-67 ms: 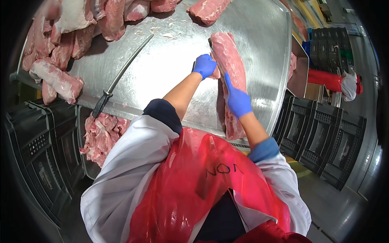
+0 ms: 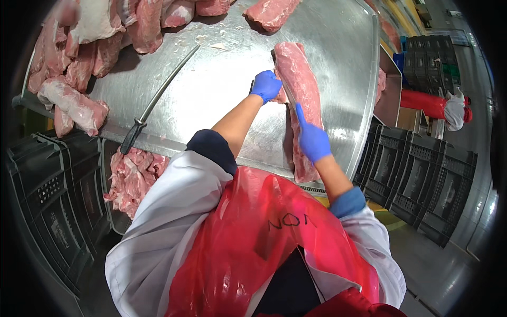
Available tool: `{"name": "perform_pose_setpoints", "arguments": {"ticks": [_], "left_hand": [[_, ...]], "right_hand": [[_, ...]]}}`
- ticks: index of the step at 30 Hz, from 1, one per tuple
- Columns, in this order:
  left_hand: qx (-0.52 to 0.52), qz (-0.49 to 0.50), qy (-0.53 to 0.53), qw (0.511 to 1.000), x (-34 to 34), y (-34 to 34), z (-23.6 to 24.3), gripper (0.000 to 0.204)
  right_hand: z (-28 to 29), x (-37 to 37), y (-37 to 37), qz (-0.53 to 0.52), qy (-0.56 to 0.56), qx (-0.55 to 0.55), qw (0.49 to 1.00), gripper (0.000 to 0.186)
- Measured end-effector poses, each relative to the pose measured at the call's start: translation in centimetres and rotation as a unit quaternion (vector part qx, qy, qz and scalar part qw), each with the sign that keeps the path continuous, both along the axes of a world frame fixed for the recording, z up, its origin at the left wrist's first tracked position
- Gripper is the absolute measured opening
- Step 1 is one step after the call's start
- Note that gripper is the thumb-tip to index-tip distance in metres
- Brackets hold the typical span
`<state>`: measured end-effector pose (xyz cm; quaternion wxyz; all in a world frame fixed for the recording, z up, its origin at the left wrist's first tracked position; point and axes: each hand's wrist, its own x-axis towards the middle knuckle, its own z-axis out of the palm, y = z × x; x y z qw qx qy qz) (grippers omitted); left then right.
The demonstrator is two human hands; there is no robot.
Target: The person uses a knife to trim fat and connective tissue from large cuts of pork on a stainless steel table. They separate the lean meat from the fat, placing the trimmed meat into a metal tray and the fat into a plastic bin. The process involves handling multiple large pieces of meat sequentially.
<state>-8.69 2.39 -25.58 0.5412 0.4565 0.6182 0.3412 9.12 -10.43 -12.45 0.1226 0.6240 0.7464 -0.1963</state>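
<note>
A long pink boneless loin (image 2: 300, 74) lies lengthwise on the steel table, its near end by the front edge. My left hand (image 2: 266, 86), in a blue glove, is closed on a small flap of meat (image 2: 281, 96) at the loin's left side. My right hand (image 2: 315, 141), gloved too, is over the loin's near half, fingers curled and index finger stretched forward. It grips what appears to be a knife; the handle is hidden in the palm, and only a thin pale line of blade (image 2: 288, 92) shows ahead of the finger.
The steel table (image 2: 211, 79) bears a sharpening steel (image 2: 163, 90), piled meat cuts (image 2: 105, 53) far left and another loin (image 2: 272, 13) at the back. Meat trimmings (image 2: 134, 177) fill a tub near left. Dark crates (image 2: 417, 174) flank the table; a person (image 2: 433, 105) stands far right.
My right hand has drawn back slightly toward me and to the right along the loin. The left hand keeps its hold on the meat flap, nearly still.
</note>
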Motion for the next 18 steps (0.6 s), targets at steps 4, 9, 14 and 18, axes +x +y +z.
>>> {"name": "perform_pose_setpoints", "arguments": {"ticks": [4, 9, 14, 18], "left_hand": [[-0.026, 0.027, -0.044, 0.998, -0.6, 0.2, -1.0, 0.028], [0.040, 0.071, 0.019, 0.996, -5.1, 1.7, -0.8, 0.022], [-0.038, 0.009, -0.088, 0.995, -6.9, 1.2, 3.9, 0.007], [-0.082, -0.016, -0.200, 0.976, -6.3, 0.8, 3.9, 0.007]], "right_hand": [[3.0, 3.8, -8.8, -0.009, -0.022, -0.066, 0.998, 0.083], [7.3, 6.8, -14.4, -0.043, 0.009, -0.085, 0.995, 0.091], [5.4, 4.7, -6.8, -0.087, 0.094, 0.053, 0.990, 0.088], [-0.2, -1.9, 5.8, -0.011, 0.065, 0.085, 0.994, 0.087]]}}
